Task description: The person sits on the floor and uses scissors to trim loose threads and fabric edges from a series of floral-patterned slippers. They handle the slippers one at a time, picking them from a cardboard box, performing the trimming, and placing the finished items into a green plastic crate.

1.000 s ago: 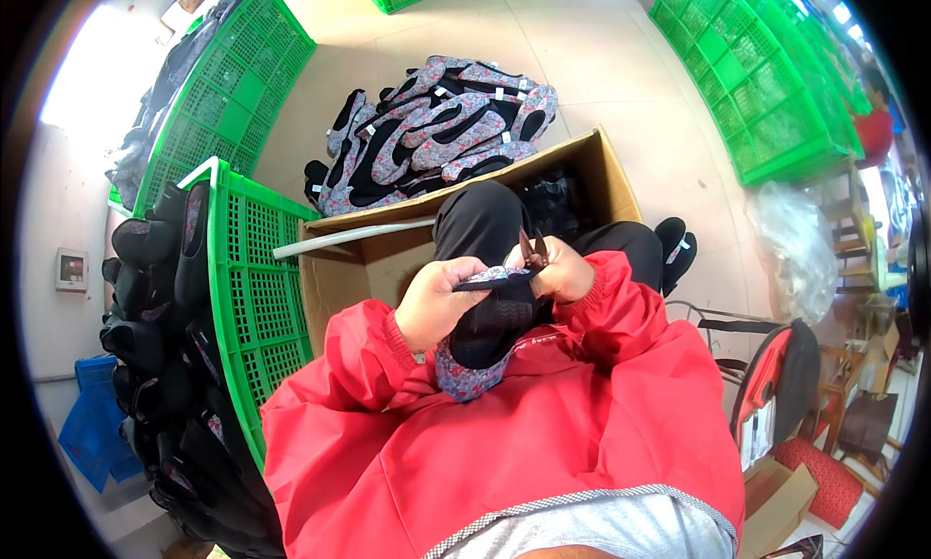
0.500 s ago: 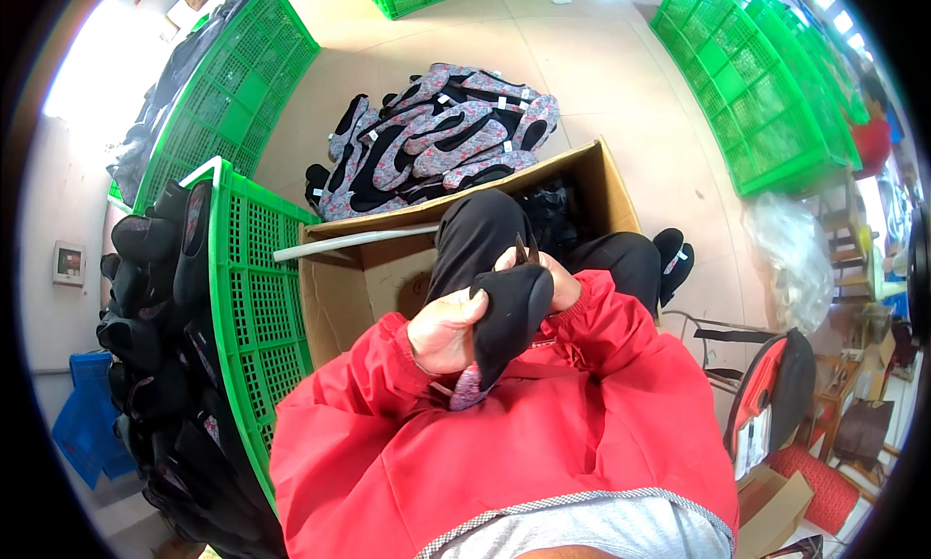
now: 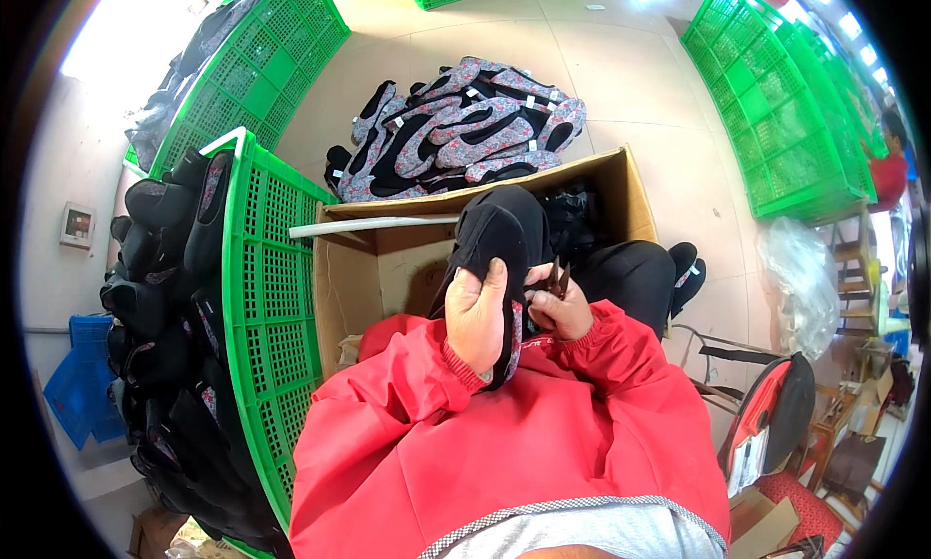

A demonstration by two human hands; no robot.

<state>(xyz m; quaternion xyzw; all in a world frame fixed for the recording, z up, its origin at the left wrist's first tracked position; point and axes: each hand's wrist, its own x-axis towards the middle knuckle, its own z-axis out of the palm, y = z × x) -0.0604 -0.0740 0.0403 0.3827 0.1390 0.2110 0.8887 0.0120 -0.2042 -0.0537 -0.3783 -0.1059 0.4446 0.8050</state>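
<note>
My left hand (image 3: 473,319) grips a black slipper (image 3: 511,237) in front of my knees, its thumb pressed on the dark surface. Grey-pink floral cloth shows along the slipper's lower edge. Close by on the right, my right hand (image 3: 565,317) is closed around small dark thread snips (image 3: 556,276), whose blades point up. The snips are beside the slipper; whether they touch it I cannot tell. Beyond my knees, a pile of similar black and floral slippers (image 3: 475,132) lies on the floor.
An open cardboard box (image 3: 339,283) with dark things inside stands around my knees, a pale bar (image 3: 373,226) across it. A green crate (image 3: 276,278) beside black slippers (image 3: 160,287) is at left. More green crates (image 3: 766,103), clear plastic (image 3: 800,278) and a chair (image 3: 776,404) are to the right.
The slipper has turned more upright and my left thumb now presses on its face. My right hand with the snips has come out from behind it to the right. The view has shifted slightly.
</note>
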